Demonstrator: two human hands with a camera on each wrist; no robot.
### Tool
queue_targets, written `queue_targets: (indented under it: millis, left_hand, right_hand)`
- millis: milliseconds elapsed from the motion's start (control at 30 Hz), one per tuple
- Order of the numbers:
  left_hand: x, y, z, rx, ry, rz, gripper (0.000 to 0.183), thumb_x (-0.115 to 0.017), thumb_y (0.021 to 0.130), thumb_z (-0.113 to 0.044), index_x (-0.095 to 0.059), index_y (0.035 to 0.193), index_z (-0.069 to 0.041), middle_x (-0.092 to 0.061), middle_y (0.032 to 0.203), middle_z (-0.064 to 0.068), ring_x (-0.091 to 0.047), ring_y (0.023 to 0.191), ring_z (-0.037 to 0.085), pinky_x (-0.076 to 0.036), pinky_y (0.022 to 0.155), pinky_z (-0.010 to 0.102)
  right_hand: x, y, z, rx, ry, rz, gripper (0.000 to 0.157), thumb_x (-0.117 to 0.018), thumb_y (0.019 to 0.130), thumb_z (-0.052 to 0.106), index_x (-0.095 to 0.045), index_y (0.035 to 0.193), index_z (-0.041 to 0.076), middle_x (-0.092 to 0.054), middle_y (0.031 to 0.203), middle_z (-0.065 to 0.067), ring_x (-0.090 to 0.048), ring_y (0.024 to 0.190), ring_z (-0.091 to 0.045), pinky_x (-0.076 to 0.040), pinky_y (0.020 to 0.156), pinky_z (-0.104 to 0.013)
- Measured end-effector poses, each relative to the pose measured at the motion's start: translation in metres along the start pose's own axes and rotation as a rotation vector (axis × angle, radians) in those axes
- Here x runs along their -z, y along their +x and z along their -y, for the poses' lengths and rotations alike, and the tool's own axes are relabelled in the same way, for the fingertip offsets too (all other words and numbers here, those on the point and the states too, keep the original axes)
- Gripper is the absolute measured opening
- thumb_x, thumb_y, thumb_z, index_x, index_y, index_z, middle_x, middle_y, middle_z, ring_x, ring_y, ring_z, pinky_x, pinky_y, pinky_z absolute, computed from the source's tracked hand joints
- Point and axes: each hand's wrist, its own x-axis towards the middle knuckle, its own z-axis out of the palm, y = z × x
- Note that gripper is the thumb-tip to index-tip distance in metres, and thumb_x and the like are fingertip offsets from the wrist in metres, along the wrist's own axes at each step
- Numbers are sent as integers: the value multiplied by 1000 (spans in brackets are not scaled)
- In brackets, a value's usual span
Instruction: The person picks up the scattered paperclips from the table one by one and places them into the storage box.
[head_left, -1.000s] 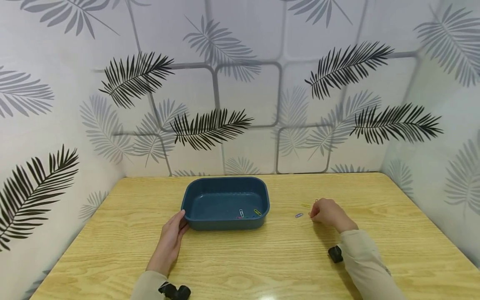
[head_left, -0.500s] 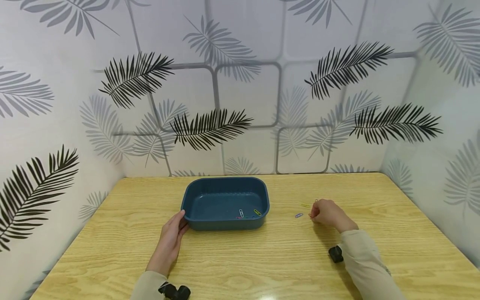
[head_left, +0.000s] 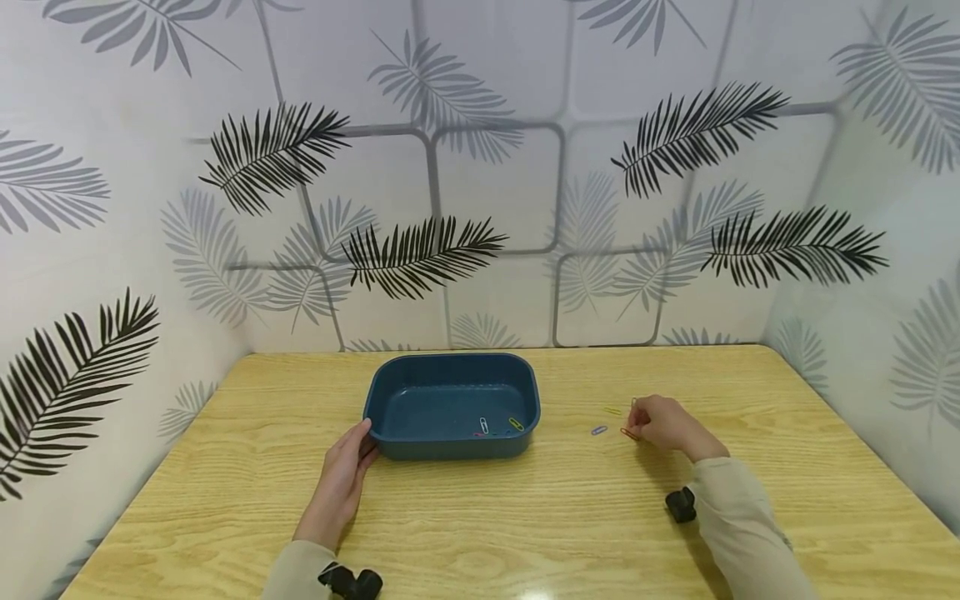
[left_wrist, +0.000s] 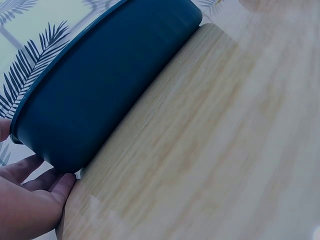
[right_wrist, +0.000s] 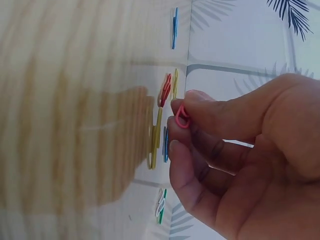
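Observation:
My left hand (head_left: 345,475) holds the near left corner of a dark blue rectangular tray (head_left: 450,451). In the left wrist view the thumb is at the tray's rim and the other fingers touch its lower corner. Between thumb and fingertips, my right hand (right_wrist: 240,145) pinches a pinkish-red paper clip (right_wrist: 182,119), just above the table. A red paper clip (head_left: 628,434) lies beside that hand, with a purple-blue paper clip (head_left: 598,431) and a yellow paper clip (head_left: 612,410) to its left. Some clips are hidden behind the right hand in the head view.
Inside the tray lie a white paper clip (head_left: 483,426), a yellow-green paper clip (head_left: 516,424) and smaller coloured bits near its front wall. The right wrist view shows a green paper clip (right_wrist: 162,207) among several on the wooden table (head_left: 480,525). A leaf-patterned wall (head_left: 495,192) stands behind.
My right hand has shifted slightly right, and more of the red paper clip beside it shows. The left hand and the tray stay as they were.

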Motion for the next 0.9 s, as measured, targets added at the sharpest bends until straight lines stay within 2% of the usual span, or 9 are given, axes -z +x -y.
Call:
queue_targets:
  millis: [333, 900]
  left_hand:
    - [0, 0, 0, -6, 6, 1, 58, -40, 106, -26, -24, 147, 10, -28, 149, 27, -29, 136, 31, -26, 112, 41]
    - [-1, 1, 0, -11, 10, -4, 57, -40, 106, -27, -25, 147, 10, -29, 149, 27, -30, 135, 31, -28, 112, 39]
  right_hand:
    - [1, 0, 1, 34, 45, -20, 11, -65, 84, -4, -59, 75, 1, -56, 67, 0, -45, 61, -13, -40, 57, -30]
    - [1, 2, 3, 17, 42, -64, 7, -64, 82, -5, -60, 77, -1, -56, 69, -2, -47, 62, -15, -41, 57, -30]
